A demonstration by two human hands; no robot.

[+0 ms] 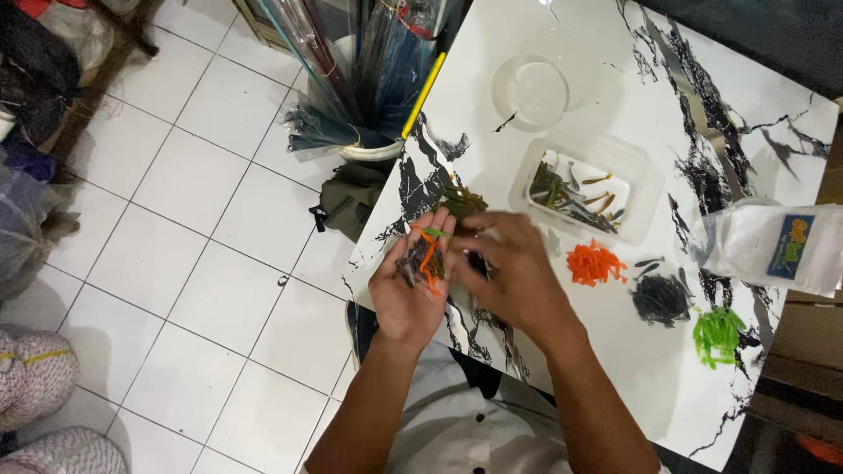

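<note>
The left hand (406, 290) lies palm up over the near left edge of the white and black marble counter (492, 167), its grip curled loosely around a small bunch of thin orange, dark and green strips (426, 259). The right hand (514, 268) is just beside it, blurred, with its fingers next to the bunch, and I cannot tell if its grip is wide or narrow. To the right on the counter sit an orange pile (594, 262), a dark pile (660, 297) and a green pile (718, 333), with a clear plastic tray (645, 180) of mixed strips and a clear round bowl (529, 90) farther away.
</note>
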